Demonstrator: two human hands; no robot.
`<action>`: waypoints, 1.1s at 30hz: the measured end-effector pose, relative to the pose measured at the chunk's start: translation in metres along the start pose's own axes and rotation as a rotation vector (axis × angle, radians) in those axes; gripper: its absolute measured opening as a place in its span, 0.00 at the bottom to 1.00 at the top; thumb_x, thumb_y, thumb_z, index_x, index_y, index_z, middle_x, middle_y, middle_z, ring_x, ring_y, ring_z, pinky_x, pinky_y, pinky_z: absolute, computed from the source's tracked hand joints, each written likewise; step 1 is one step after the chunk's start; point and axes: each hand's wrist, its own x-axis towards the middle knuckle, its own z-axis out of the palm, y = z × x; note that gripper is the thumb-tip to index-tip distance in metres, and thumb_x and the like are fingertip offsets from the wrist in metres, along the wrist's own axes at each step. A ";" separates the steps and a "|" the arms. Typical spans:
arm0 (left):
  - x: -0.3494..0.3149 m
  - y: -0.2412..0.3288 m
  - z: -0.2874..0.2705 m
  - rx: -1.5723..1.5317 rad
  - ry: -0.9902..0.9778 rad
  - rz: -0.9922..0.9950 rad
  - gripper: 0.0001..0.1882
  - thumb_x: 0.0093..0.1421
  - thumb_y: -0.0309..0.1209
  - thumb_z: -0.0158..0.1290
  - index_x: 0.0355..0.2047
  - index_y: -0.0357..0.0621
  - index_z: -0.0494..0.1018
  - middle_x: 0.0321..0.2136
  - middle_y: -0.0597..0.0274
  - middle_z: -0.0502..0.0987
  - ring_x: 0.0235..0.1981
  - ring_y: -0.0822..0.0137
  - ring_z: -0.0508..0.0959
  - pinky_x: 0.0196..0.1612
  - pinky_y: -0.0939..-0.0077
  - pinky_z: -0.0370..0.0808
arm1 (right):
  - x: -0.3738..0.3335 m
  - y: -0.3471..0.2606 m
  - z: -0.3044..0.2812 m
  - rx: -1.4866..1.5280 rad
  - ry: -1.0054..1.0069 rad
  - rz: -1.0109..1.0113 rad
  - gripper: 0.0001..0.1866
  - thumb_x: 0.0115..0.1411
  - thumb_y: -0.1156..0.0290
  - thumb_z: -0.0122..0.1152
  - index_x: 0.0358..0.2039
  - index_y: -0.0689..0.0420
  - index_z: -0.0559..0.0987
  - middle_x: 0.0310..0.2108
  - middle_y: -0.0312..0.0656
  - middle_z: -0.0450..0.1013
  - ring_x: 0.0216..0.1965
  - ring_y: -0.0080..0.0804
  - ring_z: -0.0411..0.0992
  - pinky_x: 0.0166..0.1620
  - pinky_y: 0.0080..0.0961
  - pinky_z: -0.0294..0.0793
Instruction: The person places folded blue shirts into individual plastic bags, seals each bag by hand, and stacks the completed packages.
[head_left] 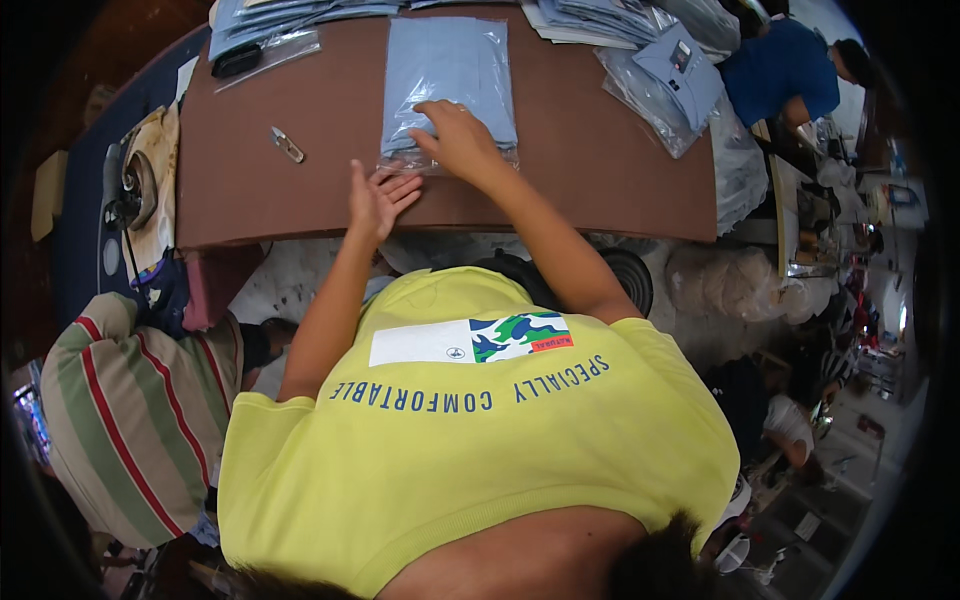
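Note:
A folded light-blue shirt in a clear plastic bag (447,70) lies on the brown table (580,170) in front of me. My right hand (458,142) rests palm down on the bag's near end and presses it flat. My left hand (377,200) lies on the table just left of the bag's near corner, fingers spread, its fingertips touching the loose plastic edge. Neither hand grips anything.
A small metal tool (287,145) lies left of the bag. Stacks of bagged blue shirts (290,15) line the far edge, another bagged shirt (672,78) at right. A person in blue (785,75) works at upper right, a person in stripes (130,410) at lower left.

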 end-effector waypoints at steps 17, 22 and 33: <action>-0.011 0.007 -0.037 0.618 0.116 0.019 0.10 0.58 0.29 0.52 0.39 0.37 0.71 0.32 0.57 0.78 0.31 0.70 0.80 0.34 0.80 0.77 | 0.005 0.053 0.087 -0.507 0.186 -0.219 0.20 0.55 0.70 0.50 0.51 0.48 0.70 0.56 0.41 0.63 0.58 0.46 0.60 0.56 0.55 0.58; -0.028 0.011 -0.043 0.638 0.103 0.028 0.16 0.57 0.34 0.56 0.42 0.38 0.69 0.31 0.58 0.78 0.30 0.72 0.79 0.34 0.81 0.77 | -0.004 0.062 0.055 -0.281 0.146 -0.386 0.19 0.56 0.62 0.54 0.49 0.50 0.72 0.53 0.39 0.66 0.57 0.41 0.62 0.58 0.46 0.58; -0.037 0.097 -0.035 1.870 0.327 0.485 0.38 0.49 0.54 0.59 0.50 0.37 0.67 0.45 0.45 0.72 0.47 0.48 0.72 0.50 0.58 0.69 | -0.095 0.049 0.027 -0.178 0.067 -0.259 0.23 0.53 0.53 0.58 0.47 0.50 0.73 0.40 0.36 0.72 0.44 0.36 0.67 0.47 0.32 0.62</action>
